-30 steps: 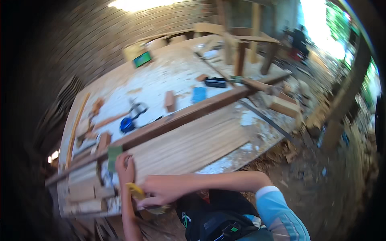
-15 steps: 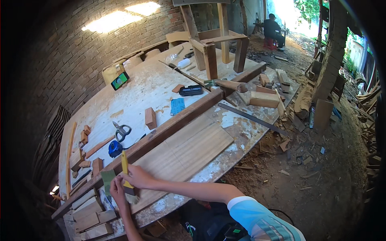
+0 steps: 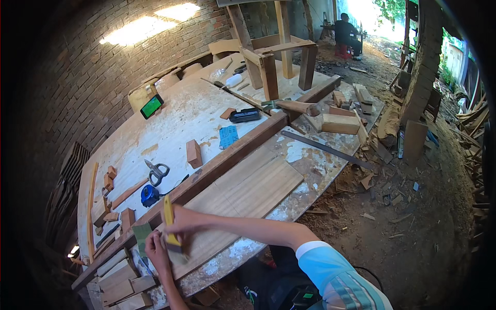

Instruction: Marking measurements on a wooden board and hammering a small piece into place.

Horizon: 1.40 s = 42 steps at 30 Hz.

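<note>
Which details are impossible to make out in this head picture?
In the head view:
Whether the left hand grips the flat green sheet: the hand itself hides the contact.
Bristles of the flat yellow-handled brush: blurred.
Top of the brown wooden frame: cut by the upper edge.

The big desk (image 3: 178, 120) has white and brown patches. A long brown beam (image 3: 227, 159) lies across it. A flat board (image 3: 261, 186) lies on the near side. Past the beam are scissors (image 3: 157, 173), a blue tape measure (image 3: 150, 195), a wood block (image 3: 194, 154) and blue paper (image 3: 228, 137)
</note>
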### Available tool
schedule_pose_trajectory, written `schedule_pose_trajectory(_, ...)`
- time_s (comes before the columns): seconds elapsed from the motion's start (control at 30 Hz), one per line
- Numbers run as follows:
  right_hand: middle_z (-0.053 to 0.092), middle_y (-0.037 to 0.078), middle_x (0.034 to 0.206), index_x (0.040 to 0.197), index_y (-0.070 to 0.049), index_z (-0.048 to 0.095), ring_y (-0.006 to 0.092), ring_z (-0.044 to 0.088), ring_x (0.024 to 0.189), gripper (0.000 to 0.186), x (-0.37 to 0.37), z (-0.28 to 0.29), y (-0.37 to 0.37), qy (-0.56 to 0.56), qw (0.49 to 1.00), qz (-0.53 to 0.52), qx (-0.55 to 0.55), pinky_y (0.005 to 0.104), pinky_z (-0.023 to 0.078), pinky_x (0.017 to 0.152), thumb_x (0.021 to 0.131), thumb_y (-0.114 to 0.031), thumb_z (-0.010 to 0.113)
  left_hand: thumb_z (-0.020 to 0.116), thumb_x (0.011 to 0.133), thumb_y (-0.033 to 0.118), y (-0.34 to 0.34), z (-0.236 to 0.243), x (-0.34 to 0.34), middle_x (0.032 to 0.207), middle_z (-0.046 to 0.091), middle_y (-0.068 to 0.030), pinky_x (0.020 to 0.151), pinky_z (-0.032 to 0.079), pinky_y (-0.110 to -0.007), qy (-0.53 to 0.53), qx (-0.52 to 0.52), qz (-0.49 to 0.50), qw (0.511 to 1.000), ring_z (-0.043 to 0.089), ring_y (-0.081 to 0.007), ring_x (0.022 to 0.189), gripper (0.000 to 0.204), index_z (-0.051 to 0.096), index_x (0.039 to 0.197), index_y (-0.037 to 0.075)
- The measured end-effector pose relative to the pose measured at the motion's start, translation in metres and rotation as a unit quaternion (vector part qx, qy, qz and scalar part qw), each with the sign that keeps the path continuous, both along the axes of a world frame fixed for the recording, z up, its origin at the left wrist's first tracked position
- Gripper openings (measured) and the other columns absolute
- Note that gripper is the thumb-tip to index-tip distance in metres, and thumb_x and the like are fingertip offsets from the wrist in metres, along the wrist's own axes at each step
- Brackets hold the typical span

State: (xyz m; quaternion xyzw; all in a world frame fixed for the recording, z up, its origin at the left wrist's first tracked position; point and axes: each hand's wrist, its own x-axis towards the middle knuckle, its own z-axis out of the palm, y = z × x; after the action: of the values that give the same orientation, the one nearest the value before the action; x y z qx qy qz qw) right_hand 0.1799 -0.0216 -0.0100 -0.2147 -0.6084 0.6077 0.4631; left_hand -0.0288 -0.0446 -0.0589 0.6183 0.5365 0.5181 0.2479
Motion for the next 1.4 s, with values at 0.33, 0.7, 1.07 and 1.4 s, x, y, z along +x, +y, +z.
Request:
schedule_pose_trajectory(0.33,0.059,0.007,0.064,0.079,-0.006,0.045,0.0136,0.062,0.056,0.019,-0.006,0.005,-0.021,-0.036,0.997,-0.052,-0.046,0.0268,0.047,0.046,0.082,-0.015,0.062,0.042,0.099,0.029,0.001,0.004,0.003,0.093,0.064,-0.0076,0.081,0.044,-0.028,-0.01,-0.005,0.01,1.0,0.056,-0.0129,0.087,0.038,0.063,0.101,-0.003)
schedule_pose_trajectory(0.7,0.056,0.007,0.062,0.079,-0.005,0.046,0.0116,0.059,0.051,0.017,-0.002,0.002,-0.017,0.013,0.991,-0.073,-0.115,0.0253,0.043,0.037,0.082,-0.011,0.062,0.026,0.102,0.036,-0.014,0.03,0.023,0.1,0.066,-0.0158,0.096,0.037,-0.034,0.04,-0.053,0.075,0.995,0.058,-0.0241,0.1,0.058,0.066,0.096,-0.005)
schedule_pose_trajectory(1.07,0.058,0.008,0.057,0.077,-0.005,0.048,0.0104,0.055,0.043,0.017,-0.004,-0.006,-0.013,-0.01,0.99,-0.078,-0.12,0.0226,0.039,0.034,0.081,-0.01,0.063,0.025,0.101,0.04,-0.022,0.033,0.026,0.109,0.064,-0.017,0.1,0.036,-0.034,-0.01,-0.054,0.07,0.996,0.057,-0.0238,0.107,0.06,0.061,0.111,-0.007)
schedule_pose_trajectory(1.4,0.061,0.011,0.068,0.081,-0.002,0.051,0.0144,0.061,0.05,0.014,0.004,-0.003,-0.007,0.088,0.966,-0.171,-0.171,0.0251,0.048,0.039,0.081,-0.011,0.063,0.031,0.101,0.028,-0.016,0.037,0.032,0.104,0.066,-0.0172,0.093,0.04,-0.032,0.056,0.011,0.073,0.996,0.059,-0.0237,0.099,0.046,0.064,0.106,-0.004)
